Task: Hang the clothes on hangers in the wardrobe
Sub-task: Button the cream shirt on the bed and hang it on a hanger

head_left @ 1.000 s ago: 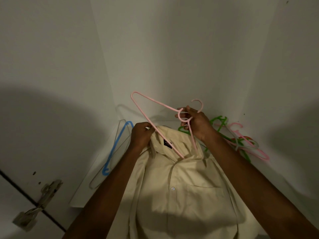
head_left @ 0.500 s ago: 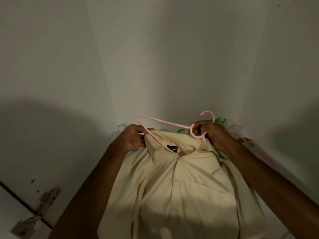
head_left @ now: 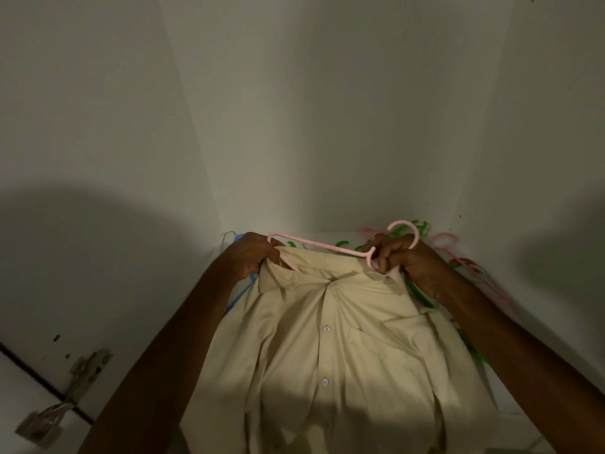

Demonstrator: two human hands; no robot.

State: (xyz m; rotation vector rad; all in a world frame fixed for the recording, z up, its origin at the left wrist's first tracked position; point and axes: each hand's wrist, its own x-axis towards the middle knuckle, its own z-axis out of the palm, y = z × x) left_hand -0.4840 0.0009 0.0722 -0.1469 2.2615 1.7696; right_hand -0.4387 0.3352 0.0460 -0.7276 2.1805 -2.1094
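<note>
A cream shirt [head_left: 343,348] fills the lower centre of the frame, its collar near the middle and its buttoned front running down toward the bottom edge; two buttons show on the placket. At the collar's left end the left hand [head_left: 257,257] grips the fabric together with the left tip of one pink hanger [head_left: 322,246]. The hanger's bar crosses just above the collar, and part of it dips inside the neck opening. At the collar's right end the right hand [head_left: 404,257] curls round the hanger's neck below its hook, which rises at centre right. Behind the shirt lies a blurred heap of spare hangers [head_left: 458,257], green and pink, too tangled to count. One blue hanger [head_left: 244,291] peeks out by the left wrist. A metal hinge [head_left: 62,404] sits at lower left.
</note>
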